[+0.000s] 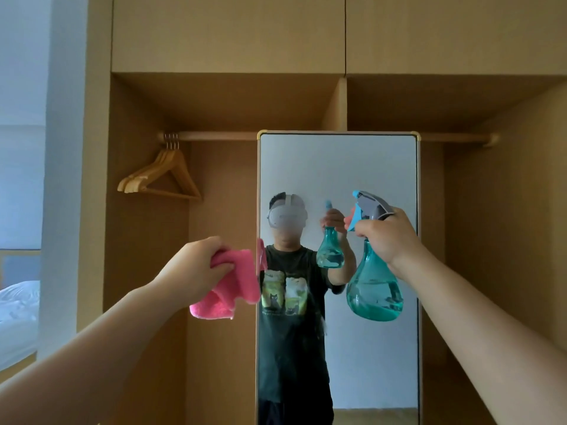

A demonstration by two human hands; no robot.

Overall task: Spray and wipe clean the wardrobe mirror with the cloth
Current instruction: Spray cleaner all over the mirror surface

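Mirror: the wardrobe mirror (pixel 337 167) stands upright in the open wardrobe (pixel 227 35), in front of the middle divider. Its slim gold-coloured frame reaches up to the hanging rail (pixel 221 136). The glass reflects a person in a dark printed T-shirt wearing a headset.
Left hand: the left hand (pixel 196 266) is raised just left of the mirror's edge, fingers and thumb curled round the cloth.
Cloth: the pink cloth (pixel 236 286) is bunched in the left hand, with loose folds hanging below the fist. Its right edge overlaps the mirror's left frame in the view; whether it touches the glass cannot be told.
Right hand: the right hand (pixel 385 237) is held up in front of the right half of the mirror, clamped round the neck of the spray bottle, with a finger across the blue trigger.
Spray bottle: the teal see-through spray bottle (pixel 374 289) hangs upright from the right hand, the nozzle end of its grey and blue head to the left in the view. Liquid sits in the lower part of its round body.
Hangers: wooden hangers (pixel 162 176) hang together at the left end of the rail, well apart from the cloth.
Bed: a bed (pixel 18 302) with white bedding shows at the far left, beyond the wardrobe's side panel.
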